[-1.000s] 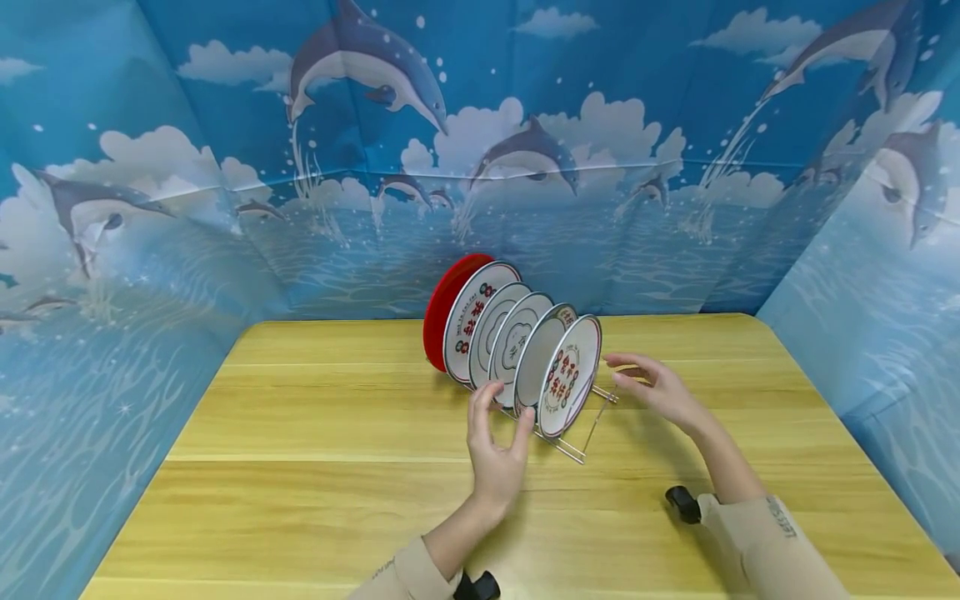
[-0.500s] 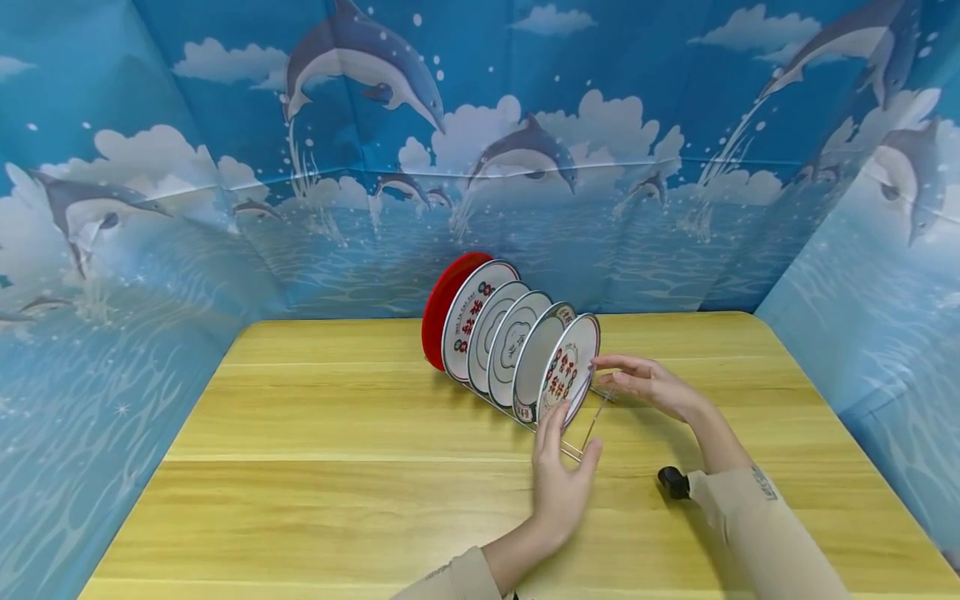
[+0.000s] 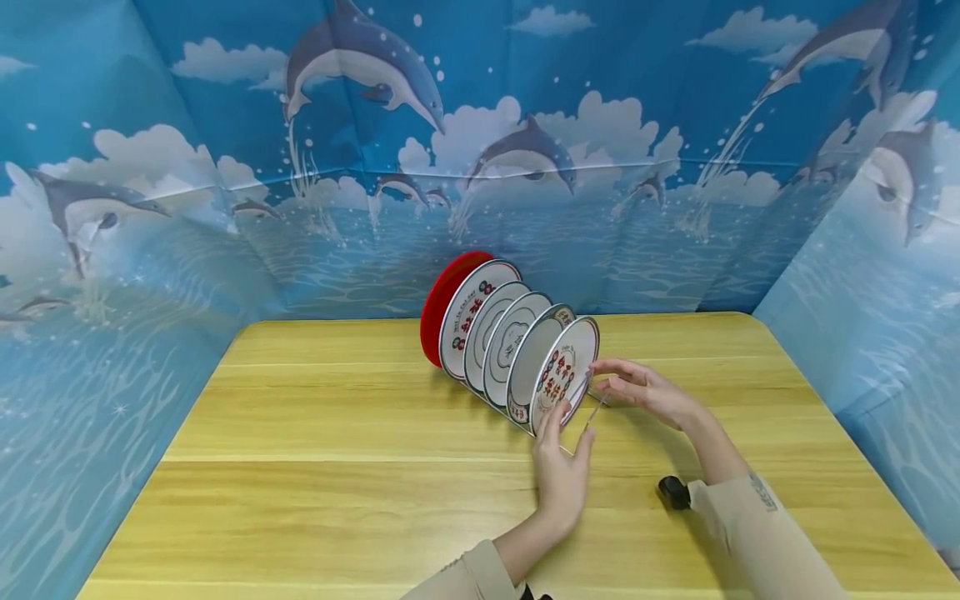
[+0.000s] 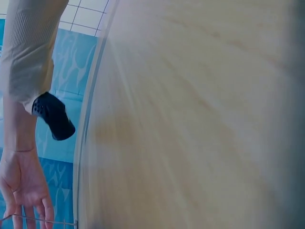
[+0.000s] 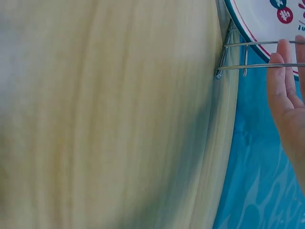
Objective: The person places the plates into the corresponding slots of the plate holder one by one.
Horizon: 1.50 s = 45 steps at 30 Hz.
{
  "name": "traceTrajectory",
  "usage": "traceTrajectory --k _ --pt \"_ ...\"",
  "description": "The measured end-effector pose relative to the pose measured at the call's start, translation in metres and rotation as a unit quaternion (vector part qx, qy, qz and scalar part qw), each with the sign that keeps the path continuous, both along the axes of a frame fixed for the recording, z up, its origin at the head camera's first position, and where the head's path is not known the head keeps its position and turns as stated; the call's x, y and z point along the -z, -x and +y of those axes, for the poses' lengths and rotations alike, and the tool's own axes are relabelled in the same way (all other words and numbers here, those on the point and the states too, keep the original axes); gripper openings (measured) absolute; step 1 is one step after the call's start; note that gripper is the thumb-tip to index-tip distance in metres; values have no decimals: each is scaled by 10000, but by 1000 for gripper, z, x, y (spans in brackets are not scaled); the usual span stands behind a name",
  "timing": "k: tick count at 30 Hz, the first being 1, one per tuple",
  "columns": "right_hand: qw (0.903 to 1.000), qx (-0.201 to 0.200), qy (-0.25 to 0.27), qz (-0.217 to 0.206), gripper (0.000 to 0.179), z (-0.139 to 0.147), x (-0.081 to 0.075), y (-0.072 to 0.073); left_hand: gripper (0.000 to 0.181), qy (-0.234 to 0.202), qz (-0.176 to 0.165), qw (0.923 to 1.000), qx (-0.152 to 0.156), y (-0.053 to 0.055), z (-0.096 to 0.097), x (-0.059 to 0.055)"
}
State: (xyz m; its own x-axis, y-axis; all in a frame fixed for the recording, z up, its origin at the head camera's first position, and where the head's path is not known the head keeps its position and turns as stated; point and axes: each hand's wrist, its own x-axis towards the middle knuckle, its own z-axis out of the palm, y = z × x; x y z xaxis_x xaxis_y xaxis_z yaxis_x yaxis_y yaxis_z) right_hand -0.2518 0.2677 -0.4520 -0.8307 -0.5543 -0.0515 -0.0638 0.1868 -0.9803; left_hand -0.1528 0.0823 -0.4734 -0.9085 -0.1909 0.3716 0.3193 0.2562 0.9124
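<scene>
Several plates stand on edge in a row in a thin wire plate rack (image 3: 597, 408) on the table, seen in the head view. The nearest plate (image 3: 557, 371) is white with red characters; a red plate (image 3: 442, 317) stands at the far end. At the rack's front left corner my left hand (image 3: 561, 479) grips the wire between fingers and thumb, its fingertips close against the nearest plate. My right hand (image 3: 656, 396) holds the front right corner. In the right wrist view the wires cross its fingers (image 5: 284, 76). The left wrist view shows the right hand's palm behind a wire.
A wooden table (image 3: 315, 500) carries the rack near its back edge. A blue cloth backdrop (image 3: 360, 208) with dolphins rises behind and along both sides. A black device (image 3: 674, 493) sits at the right sleeve.
My left hand has moved right from beside the plates to the rack's front corner. My right hand has come in to the rack. The rack's front end has shifted slightly left.
</scene>
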Motion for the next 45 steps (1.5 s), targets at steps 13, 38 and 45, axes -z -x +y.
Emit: traceTrajectory --k 13,38,45 --pt "9992 174 -136 344 39 -26 -4 -27 38 -101 294 9992 254 2 -30 0" --pt "9880 1012 -329 1120 37 -100 -6 -76 40 219 -512 9574 2832 19 -144 -35" --pt "9814 1178 -556 1413 37 -107 -3 -71 42 446 -637 9401 3318 32 -157 -38"
